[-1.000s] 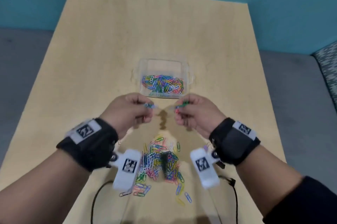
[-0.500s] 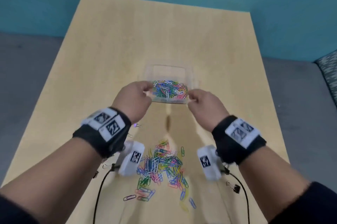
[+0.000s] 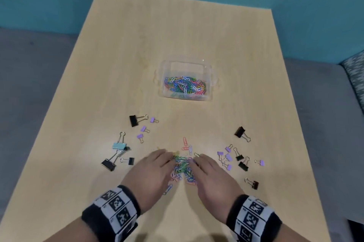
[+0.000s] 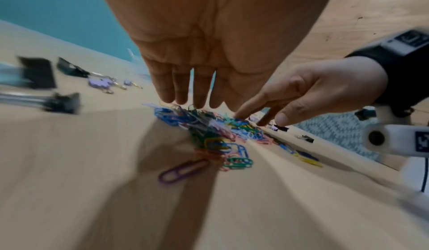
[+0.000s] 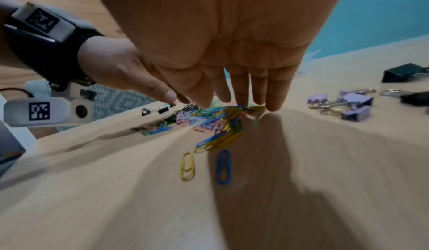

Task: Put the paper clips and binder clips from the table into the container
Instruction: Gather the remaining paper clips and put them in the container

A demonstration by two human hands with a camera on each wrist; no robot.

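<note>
My left hand (image 3: 152, 170) and right hand (image 3: 211, 174) lie flat, fingers straight and holding nothing, one on each side of the pile of paper clips (image 3: 182, 168) near my edge of the table (image 3: 118, 64). The fingertips touch the pile's rim.

The risk, as I judge it: if I squeeze the heap together too fast, thin clips slip under my fingers or skate away (they tangle, too, so a lifted clump may shed some on the way). The container (image 3: 186, 81) stands well apart, farther up the table, and a careless drop could miss it or nudge it.

Counting: one clear container, already holding a layer of coloured paper clips. The loose pile is too tangled to count. Binder clips: I make out about seven in the group left of my hands (image 3: 136, 120), about nine in the group on the right (image 3: 240, 132).
</note>
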